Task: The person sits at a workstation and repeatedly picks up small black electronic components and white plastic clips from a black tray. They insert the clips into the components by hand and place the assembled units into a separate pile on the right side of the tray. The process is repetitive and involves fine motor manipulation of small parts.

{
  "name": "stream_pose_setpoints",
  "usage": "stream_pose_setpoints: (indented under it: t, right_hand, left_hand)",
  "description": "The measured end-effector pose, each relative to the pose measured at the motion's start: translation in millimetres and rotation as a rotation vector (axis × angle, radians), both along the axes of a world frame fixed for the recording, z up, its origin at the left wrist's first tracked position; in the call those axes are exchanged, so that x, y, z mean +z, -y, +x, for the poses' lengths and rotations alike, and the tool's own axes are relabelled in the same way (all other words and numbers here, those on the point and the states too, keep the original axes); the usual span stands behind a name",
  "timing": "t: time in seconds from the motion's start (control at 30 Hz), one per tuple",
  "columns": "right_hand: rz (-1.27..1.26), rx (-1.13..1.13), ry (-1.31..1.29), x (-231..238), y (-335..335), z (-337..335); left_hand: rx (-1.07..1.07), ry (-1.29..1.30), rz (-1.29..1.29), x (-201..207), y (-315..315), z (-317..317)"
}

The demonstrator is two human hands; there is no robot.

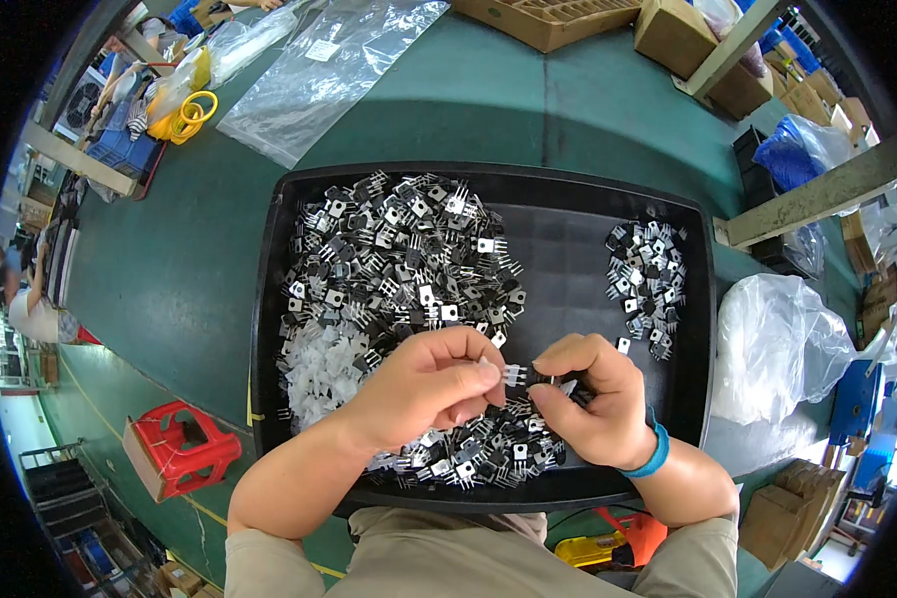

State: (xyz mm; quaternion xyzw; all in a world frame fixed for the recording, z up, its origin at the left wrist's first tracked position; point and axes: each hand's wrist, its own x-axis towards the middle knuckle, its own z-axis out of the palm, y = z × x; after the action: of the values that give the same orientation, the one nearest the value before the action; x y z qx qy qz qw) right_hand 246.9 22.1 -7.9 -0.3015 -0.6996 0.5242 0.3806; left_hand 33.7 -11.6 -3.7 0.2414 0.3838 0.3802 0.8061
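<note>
My right hand (598, 404) pinches a black transistor (539, 378) by its body, above the middle of a black tray (702, 344). Its metal legs point left toward my left hand (438, 387). The fingers of that hand are closed on a small white plastic piece (497, 371), partly hidden, at the ends of the legs. Under and beyond my hands lies a large heap of loose transistors (408, 249). Beside my left wrist is a pile of white translucent plastic pieces (319, 374). A smaller group of transistors (647, 274) lies at the tray's right side.
The tray rests on a green table (169, 269). Beyond it lie a clear plastic bag (334, 75) and a cardboard box (543, 25). At right are a bulky plastic bag (777, 344) and a metal post (817, 194). A red stool (181, 448) stands at lower left.
</note>
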Motion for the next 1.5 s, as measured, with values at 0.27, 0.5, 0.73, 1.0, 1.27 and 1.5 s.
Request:
stream_pose_setpoints:
  t: [0.27,0.5,0.73,1.0,1.27,1.5]
  right_hand:
    - [-0.027,0.030,-0.030,0.3,1.7,-2.6]
    - [-0.198,0.101,0.014,-2.1,2.1,-3.4]
    - [-0.834,0.171,-0.149,-2.7,-1.9,-0.4]
    - [-0.618,0.105,0.051,17.7,-21.4,-1.8]
    - [0.247,0.386,0.894,-7.9,-16.0,10.0]
    - [0.253,0.530,1.056,-18.2,-13.0,14.3]
  left_hand:
    - [-0.020,-0.217,0.122,5.2,1.9,1.0]
    - [-0.062,-0.309,0.144,-1.5,3.5,0.6]
    - [-0.069,-0.328,0.205,-2.5,6.3,5.2]
    - [0.021,-0.089,0.047,0.0,1.2,1.1]
    - [0.042,-0.113,0.105,3.9,-0.8,3.7]
    - [0.035,-0.078,0.094,2.3,-0.4,3.6]
